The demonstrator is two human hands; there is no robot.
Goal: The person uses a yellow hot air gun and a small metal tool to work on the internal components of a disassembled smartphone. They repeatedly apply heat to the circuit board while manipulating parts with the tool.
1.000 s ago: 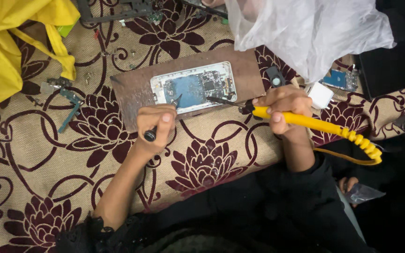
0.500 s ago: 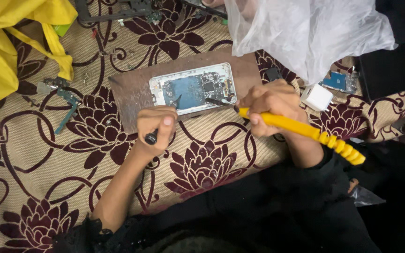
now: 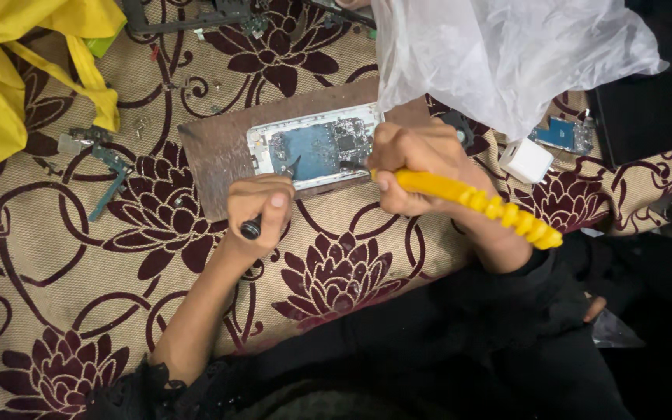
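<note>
Soldering stage: right hand (image 3: 414, 167) grips yellow ribbed-handle soldering iron (image 3: 476, 204) on opened phone's blue circuit board (image 3: 316, 148); left hand (image 3: 258, 208) pinches black tweezers (image 3: 272, 198) beside it; steady tip contact needed next

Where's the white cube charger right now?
In the head view, the white charger lies on the patterned cloth just beyond the right hand, under the white plastic bag's edge, beside a small blue board.

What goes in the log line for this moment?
left hand: grips black tweezers | right hand: grips yellow-handled tool | both tips on opened phone
</note>
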